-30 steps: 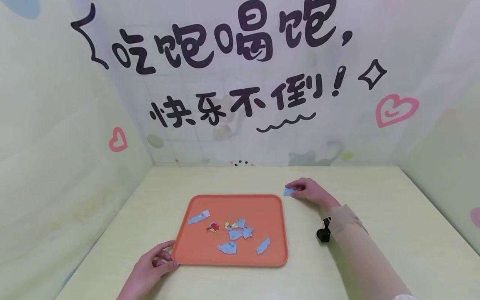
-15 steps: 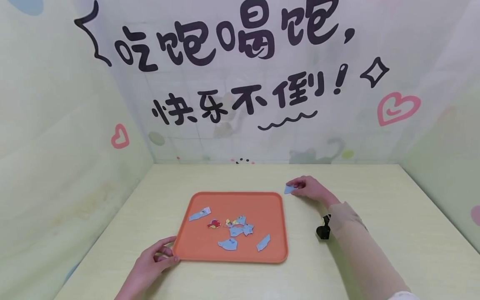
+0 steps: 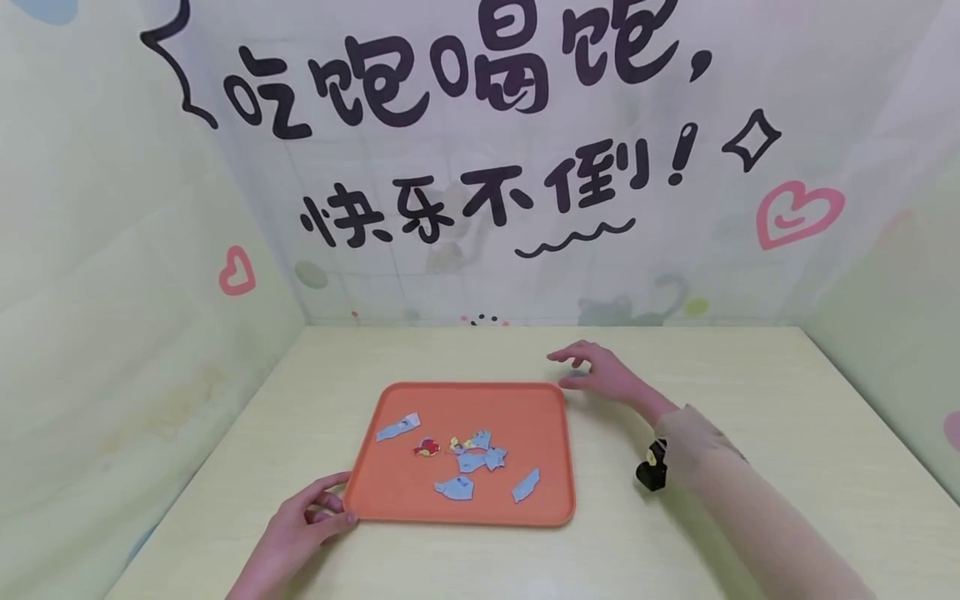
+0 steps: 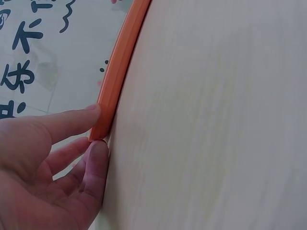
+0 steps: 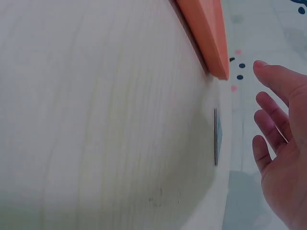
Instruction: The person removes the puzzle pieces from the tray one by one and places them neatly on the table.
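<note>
An orange tray (image 3: 517, 408) lies on the table. My left hand (image 3: 303, 521) holds its near left corner, with the thumb at the front rim and a fingertip against the side in the left wrist view. Beyond the tray's far right corner, my right hand (image 3: 603, 375) hovers with fingers spread and nothing in them. Flat on the table below it lies a thin light-blue piece (image 5: 218, 137), mostly covered by the hand in the head view. Inside the tray are several irregular flat pieces, among them a small red one (image 3: 427, 447), a long blue one (image 3: 398, 427) and a joined cluster (image 3: 480, 454).
Two more blue pieces, a rounded one (image 3: 455, 488) and a slanted one (image 3: 527, 485), lie near the tray's front. A black device (image 3: 652, 467) sits at the right wrist. Behind the pale table (image 3: 675, 533) stands a printed cloth wall (image 3: 450, 292).
My right hand has let go of the blue piece and lifted slightly up and left, its fingers now spread. The left hand stays at the tray corner.
</note>
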`<control>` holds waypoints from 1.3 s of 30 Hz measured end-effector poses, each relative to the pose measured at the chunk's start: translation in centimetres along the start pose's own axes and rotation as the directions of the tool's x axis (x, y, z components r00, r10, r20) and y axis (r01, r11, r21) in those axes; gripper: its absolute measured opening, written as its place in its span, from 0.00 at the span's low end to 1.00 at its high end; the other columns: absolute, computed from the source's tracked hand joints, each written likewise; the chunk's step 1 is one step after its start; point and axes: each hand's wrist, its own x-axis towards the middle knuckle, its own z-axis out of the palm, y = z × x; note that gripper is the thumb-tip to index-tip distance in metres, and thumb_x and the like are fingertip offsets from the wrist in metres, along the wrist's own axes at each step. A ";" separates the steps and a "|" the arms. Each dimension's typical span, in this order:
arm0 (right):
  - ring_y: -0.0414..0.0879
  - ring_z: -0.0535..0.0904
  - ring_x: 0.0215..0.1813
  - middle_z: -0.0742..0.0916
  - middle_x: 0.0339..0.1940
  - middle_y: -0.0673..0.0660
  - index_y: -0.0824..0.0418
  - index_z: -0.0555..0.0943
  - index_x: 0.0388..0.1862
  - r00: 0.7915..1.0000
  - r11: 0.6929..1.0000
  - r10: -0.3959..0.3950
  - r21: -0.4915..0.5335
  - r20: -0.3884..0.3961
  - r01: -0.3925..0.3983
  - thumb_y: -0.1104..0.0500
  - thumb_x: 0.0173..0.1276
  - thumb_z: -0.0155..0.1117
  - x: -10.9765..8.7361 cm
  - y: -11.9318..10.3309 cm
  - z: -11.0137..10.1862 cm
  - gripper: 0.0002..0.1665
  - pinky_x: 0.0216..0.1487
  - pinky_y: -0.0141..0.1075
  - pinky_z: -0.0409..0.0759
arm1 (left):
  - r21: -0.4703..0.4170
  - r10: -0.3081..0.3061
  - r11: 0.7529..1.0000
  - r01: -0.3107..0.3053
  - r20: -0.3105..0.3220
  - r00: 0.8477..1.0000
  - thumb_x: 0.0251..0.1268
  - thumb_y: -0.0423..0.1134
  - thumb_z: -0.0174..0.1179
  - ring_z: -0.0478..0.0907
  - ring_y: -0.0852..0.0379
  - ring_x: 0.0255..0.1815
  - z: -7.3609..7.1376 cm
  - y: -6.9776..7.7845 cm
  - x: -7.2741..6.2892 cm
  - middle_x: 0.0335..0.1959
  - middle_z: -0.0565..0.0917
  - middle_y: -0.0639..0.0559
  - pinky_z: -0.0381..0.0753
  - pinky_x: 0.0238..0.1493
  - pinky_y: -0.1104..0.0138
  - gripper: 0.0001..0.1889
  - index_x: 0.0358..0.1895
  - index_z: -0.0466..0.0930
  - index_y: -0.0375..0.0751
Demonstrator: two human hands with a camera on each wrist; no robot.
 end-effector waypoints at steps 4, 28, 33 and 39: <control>0.59 0.77 0.55 0.83 0.59 0.59 0.60 0.80 0.62 0.999 0.999 -0.041 0.014 0.012 0.041 0.59 0.65 0.70 -0.1 -1.4 0.5 0.26 0.55 0.53 0.76 | -0.015 0.001 1.000 0.000 0.008 1.000 0.59 0.40 0.70 0.74 0.59 0.35 -0.1 -0.1 0.1 0.43 0.79 0.49 0.76 0.34 0.71 0.34 0.70 0.69 0.42; 0.44 0.74 0.60 0.85 0.53 0.45 0.54 0.85 0.53 0.964 0.971 -0.237 0.029 0.119 0.235 0.60 0.64 0.71 -4.2 -7.3 5.2 0.17 0.62 0.47 0.73 | -0.021 -0.013 1.000 0.014 0.021 1.000 0.59 0.40 0.70 0.73 0.59 0.34 -0.2 0.1 0.1 0.43 0.79 0.49 0.74 0.32 0.71 0.34 0.70 0.69 0.42; 0.40 0.74 0.57 0.84 0.51 0.42 0.51 0.85 0.51 0.949 0.962 -0.272 0.010 0.162 0.274 0.58 0.62 0.72 -4.9 -7.7 5.9 0.17 0.61 0.43 0.72 | -0.031 -0.012 0.999 0.013 0.026 1.000 0.59 0.39 0.70 0.73 0.59 0.34 -0.2 0.0 0.1 0.43 0.79 0.50 0.74 0.32 0.71 0.35 0.70 0.69 0.42; 0.39 0.72 0.56 0.84 0.50 0.42 0.48 0.86 0.50 0.942 0.963 -0.255 -0.029 0.216 0.267 0.53 0.61 0.73 -5.5 -7.6 6.4 0.17 0.60 0.43 0.69 | -0.040 -0.016 0.999 0.017 0.030 0.999 0.59 0.40 0.70 0.72 0.60 0.33 -0.1 -0.2 0.3 0.43 0.78 0.50 0.74 0.31 0.71 0.35 0.71 0.68 0.42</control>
